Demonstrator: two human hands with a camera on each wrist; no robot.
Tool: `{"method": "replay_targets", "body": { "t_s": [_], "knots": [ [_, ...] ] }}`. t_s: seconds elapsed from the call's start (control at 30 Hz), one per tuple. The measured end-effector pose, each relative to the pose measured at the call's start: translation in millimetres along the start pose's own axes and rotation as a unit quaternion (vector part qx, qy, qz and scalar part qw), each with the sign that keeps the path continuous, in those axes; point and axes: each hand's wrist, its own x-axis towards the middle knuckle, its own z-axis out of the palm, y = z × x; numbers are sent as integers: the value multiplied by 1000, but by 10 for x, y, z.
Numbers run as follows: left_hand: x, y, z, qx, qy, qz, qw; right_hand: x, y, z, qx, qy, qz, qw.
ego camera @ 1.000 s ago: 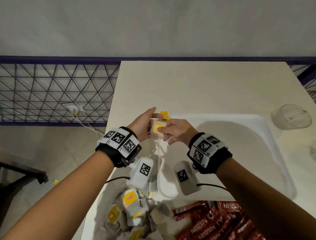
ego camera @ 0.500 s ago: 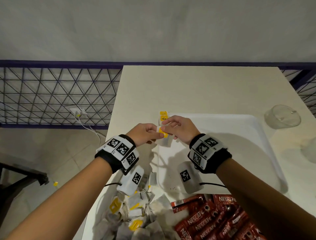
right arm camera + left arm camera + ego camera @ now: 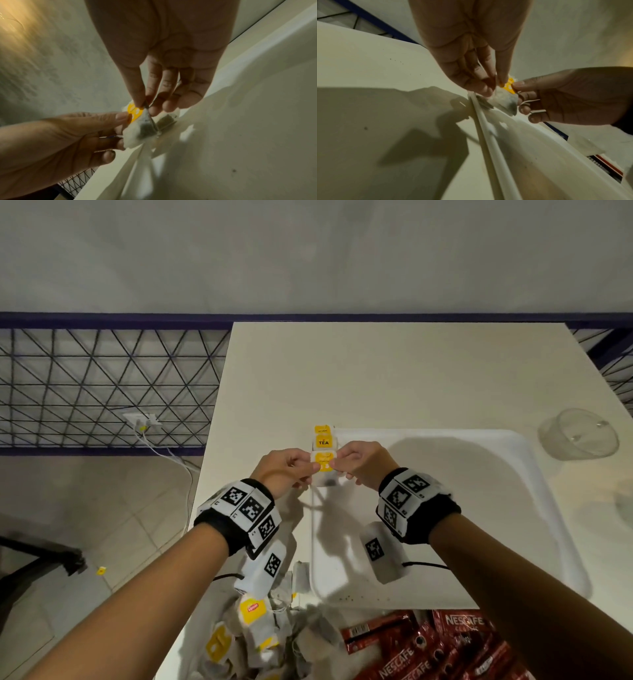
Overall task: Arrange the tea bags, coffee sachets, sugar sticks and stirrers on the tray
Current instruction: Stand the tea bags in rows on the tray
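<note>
Two hands meet over the far left corner of the white tray (image 3: pixel 479 508), which lies on the cream table (image 3: pixel 394 371). The left hand (image 3: pixel 286 470) pinches the left edge of a tea bag (image 3: pixel 323 470) between thumb and fingers; the right hand (image 3: pixel 364 465) pinches its right edge the same way. The bag hangs between the two hands, its yellow tag (image 3: pixel 508 86) uppermost, its lower end just above the tray's left rim. Just beyond it, a placed tea bag (image 3: pixel 323 441) marked TEA lies in the corner. Loose tea bags (image 3: pixel 253 628) are heaped on the table's near left, red coffee sachets (image 3: pixel 445 645) near right. Against the frame half a second earlier, both hands grip the bag at its sides rather than on top, and it hangs squarer to the placed one.
</note>
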Motion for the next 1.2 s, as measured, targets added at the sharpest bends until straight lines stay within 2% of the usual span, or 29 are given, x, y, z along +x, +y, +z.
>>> {"method": "replay_targets", "body": {
  "t_s": [0.23, 0.43, 0.53, 0.63, 0.77, 0.9, 1.03, 1.13, 1.2],
  "knots": [
    [215, 0, -2, 7, 28, -8, 1000, 330, 34, 3, -22, 14, 31, 999],
    [242, -56, 25, 168, 28, 18, 985, 438, 114, 66, -38, 35, 48, 998],
    [239, -67, 60, 211, 42, 27, 976, 426, 117, 63, -26, 39, 50, 998],
    [202, -52, 68, 196, 51, 6, 979, 354, 91, 31, -6, 45, 54, 998],
    [-60, 87, -35, 206, 58, 19, 977, 64, 38, -33, -81, 63, 14, 995],
    [-512, 131, -188, 288, 20, 29, 957, -551, 44, 63, -142, -48, -61, 987],
    [-1000, -55, -363, 405, -39, -27, 913, -1076, 101, 282, -201, -140, -156, 957],
    [-1284, -296, -484, 451, -39, -61, 889, -1313, 101, 518, -257, -224, -217, 915],
    [-1429, -427, -501, 463, -40, -87, 881, -1409, 134, 692, -335, -276, -204, 877]
  ]
}}
